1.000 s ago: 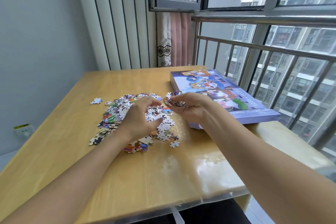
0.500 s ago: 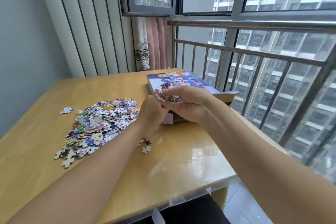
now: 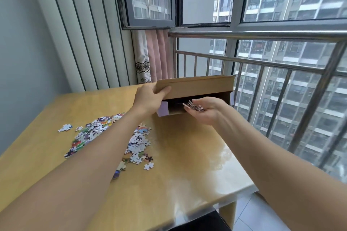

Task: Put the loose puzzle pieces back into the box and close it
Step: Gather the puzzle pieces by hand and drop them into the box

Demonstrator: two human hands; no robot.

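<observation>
Cardboard lid (image 3: 195, 86) in left grip (image 3: 150, 97); pieces (image 3: 193, 106) on cupped right grip (image 3: 204, 110); no legible writing.

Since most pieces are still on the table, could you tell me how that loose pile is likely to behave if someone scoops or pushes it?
The puzzle pile looks loose and flat, so it would probably scatter rather than move together. Single pieces look light and likely slide on the glossy table.

Counts: 1 box (image 3: 195, 97), lid up, at desk (image 3: 187, 165) far edge. 2 hands: left hand (image 3: 150, 99), right hand (image 3: 203, 111). 1 main puzzle-piece pile (image 3: 105, 137), too many pieces to count. 1 small handful of pieces (image 3: 193, 107), count unclear.
</observation>
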